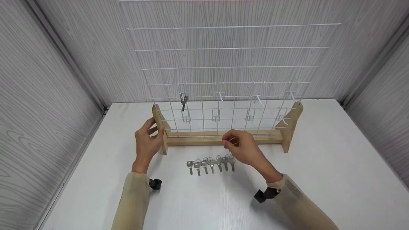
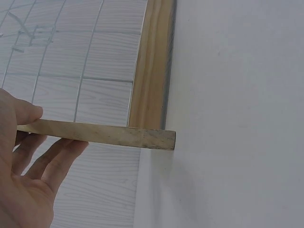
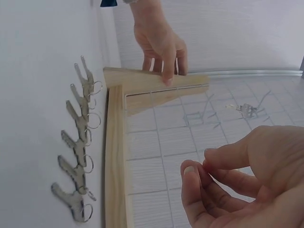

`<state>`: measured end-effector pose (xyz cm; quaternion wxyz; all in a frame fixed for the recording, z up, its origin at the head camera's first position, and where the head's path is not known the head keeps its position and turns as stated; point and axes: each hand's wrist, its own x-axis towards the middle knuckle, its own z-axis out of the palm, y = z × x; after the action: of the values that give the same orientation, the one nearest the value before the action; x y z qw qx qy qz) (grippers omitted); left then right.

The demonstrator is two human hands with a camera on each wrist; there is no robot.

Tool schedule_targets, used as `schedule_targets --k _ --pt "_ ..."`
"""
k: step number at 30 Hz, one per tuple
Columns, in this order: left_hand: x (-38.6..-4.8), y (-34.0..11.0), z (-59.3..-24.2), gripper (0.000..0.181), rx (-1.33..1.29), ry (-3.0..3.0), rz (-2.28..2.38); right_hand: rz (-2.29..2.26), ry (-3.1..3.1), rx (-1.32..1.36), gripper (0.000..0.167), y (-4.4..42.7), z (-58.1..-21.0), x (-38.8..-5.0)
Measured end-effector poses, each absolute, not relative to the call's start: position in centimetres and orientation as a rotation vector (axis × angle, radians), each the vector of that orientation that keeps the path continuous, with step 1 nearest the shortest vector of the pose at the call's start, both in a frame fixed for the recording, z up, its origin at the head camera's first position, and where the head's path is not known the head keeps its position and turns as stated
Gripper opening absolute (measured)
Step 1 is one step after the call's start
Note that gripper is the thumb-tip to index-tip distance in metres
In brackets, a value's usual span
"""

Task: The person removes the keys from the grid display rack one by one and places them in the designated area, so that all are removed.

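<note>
My left hand [image 1: 148, 142] grips the left wooden side piece [image 2: 114, 134] of a rack, thumb on one face and fingers on the other. The rack carries a white wire grid [image 1: 230, 49] with hooks such as a white hook [image 1: 220, 96]. From the upper left hook hangs a silver key [image 1: 183, 103]. My right hand [image 1: 244, 148] hovers before the rack's wooden bottom bar [image 1: 198, 141], its fingers curled and the thumb close to the forefinger. No held thing shows there. Just below it, a row of several silver keys [image 1: 205, 164] with rings lies on the table.
The rack's right wooden side piece [image 1: 289, 127] stands on the white table [image 1: 207, 201]. Grey wood-grain panels [image 1: 64, 127] enclose the back and both sides. The wire grid rises high above the hands, with hooks jutting toward me in two rows.
</note>
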<state>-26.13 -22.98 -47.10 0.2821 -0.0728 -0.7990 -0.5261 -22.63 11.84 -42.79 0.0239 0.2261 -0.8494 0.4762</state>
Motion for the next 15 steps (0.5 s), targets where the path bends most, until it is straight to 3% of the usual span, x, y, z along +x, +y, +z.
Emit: schedule_targets --k 15 --pt "-26.4 -22.8 -47.4 0.048 -0.194 -2.126 -1.415 1.515 -2.42 0.729 0.017 7.6 -38.9 -23.3"
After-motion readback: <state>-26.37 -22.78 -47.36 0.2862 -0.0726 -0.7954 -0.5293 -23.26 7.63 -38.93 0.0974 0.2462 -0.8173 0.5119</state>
